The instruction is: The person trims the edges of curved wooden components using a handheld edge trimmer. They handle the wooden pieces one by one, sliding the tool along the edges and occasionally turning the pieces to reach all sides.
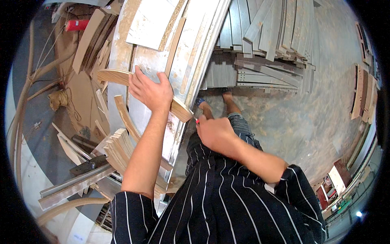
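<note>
A black shirt with white stripes (211, 203) is nearest. The right hand (217, 134) makes a fist around a small tool (198, 121) with a red part; most of it is hidden. Its thin tip is right by the near end of a curved piece of wood (181, 110). The left hand (151, 90) lies on top of that wood, its grip spread, with the thumb away from the fingers. The wood lies across the long desk (152, 61). By the left arm there is a stack of wood pieces (120, 148). Farther up the desk are a thin brown strip (176, 44) and a white board (152, 22). Past the desk, lots of grey slats (280, 30) sit in a messy pile on the floor (317, 118).
</note>
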`<state>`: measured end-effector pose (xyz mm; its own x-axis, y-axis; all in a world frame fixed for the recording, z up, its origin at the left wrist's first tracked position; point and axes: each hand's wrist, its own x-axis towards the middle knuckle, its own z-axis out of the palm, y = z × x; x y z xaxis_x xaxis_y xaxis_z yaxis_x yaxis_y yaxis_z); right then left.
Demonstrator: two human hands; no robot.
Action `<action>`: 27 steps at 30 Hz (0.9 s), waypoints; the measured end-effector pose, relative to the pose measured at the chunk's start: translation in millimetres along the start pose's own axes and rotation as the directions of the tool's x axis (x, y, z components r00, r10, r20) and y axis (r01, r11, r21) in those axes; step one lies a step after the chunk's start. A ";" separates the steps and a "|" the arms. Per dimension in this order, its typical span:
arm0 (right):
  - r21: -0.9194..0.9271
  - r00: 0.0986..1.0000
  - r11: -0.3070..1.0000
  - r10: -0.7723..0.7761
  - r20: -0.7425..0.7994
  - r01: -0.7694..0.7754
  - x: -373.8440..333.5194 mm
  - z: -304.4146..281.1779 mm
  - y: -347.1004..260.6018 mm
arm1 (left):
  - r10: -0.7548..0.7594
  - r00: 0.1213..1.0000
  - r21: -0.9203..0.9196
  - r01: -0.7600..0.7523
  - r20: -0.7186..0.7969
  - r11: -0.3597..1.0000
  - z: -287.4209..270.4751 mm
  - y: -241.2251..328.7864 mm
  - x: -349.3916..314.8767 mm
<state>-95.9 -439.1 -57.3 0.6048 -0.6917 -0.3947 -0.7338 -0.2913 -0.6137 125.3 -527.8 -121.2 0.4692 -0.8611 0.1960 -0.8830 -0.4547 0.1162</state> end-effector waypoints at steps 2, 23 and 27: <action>-0.012 1.000 1.000 -0.006 -0.016 0.005 -1.3 3.4 1.0 | 0.011 1.000 -0.011 -0.011 -0.017 1.000 -0.7 0.7 -0.9; 0.029 0.996 0.997 0.075 0.039 -0.076 3.2 8.4 0.2 | 0.007 1.000 -0.007 -0.007 -0.007 1.000 -3.0 2.3 -1.6; 0.058 0.996 0.997 0.056 0.072 -0.060 1.3 0.6 0.2 | 0.013 1.000 0.002 -0.013 -0.012 1.000 0.5 -1.3 -1.2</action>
<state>-95.1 -439.6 -58.4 0.5840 -0.6571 -0.4767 -0.7495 -0.2109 -0.6275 125.9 -526.3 -122.1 0.4576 -0.8642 0.2091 -0.8892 -0.4437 0.1117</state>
